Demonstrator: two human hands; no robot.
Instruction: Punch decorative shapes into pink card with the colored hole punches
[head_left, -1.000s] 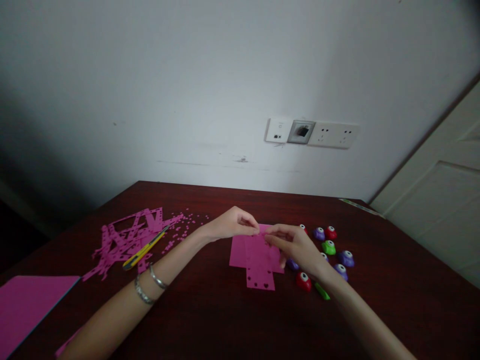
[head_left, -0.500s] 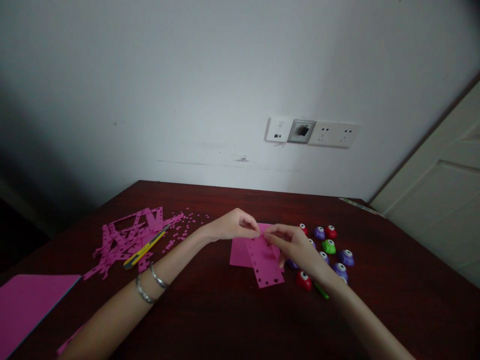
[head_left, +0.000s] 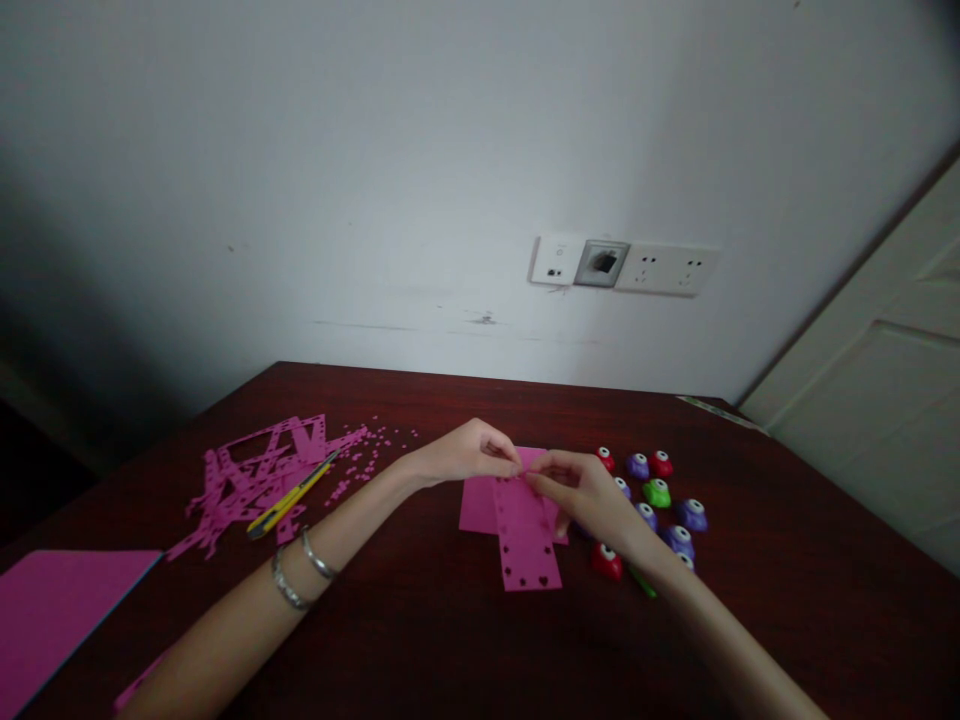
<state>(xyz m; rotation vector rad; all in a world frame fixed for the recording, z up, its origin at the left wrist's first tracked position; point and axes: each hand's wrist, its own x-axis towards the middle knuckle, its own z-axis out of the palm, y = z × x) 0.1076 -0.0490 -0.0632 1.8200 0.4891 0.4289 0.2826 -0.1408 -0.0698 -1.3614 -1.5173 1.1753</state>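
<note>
A pink paper strip (head_left: 526, 548) with small punched shapes along its edges hangs from my fingers, its lower end towards me. My left hand (head_left: 466, 452) pinches its far end between thumb and forefinger. Close beside it, my right hand (head_left: 583, 492) pinches the same end, fingertips nearly meeting the left ones. Behind the strip lies a plain pink paper sheet (head_left: 478, 508) on the table, partly covered by the strip and both hands. Several craft punches with eye-like buttons, such as a red punch (head_left: 607, 562) and a green punch (head_left: 657, 493), stand right of my right hand.
On the dark red table (head_left: 420, 640), a yellow utility knife (head_left: 291, 500) rests against pink paper cut-offs (head_left: 247, 480), with tiny punched bits (head_left: 364, 465) scattered nearby. A larger pink sheet (head_left: 67, 610) lies front left. Behind the table is a wall with sockets (head_left: 667, 268).
The strip's near end has swung slightly left and towards me, so it now hangs straighter. My right fingertips have shifted a little left, closer to the left ones.
</note>
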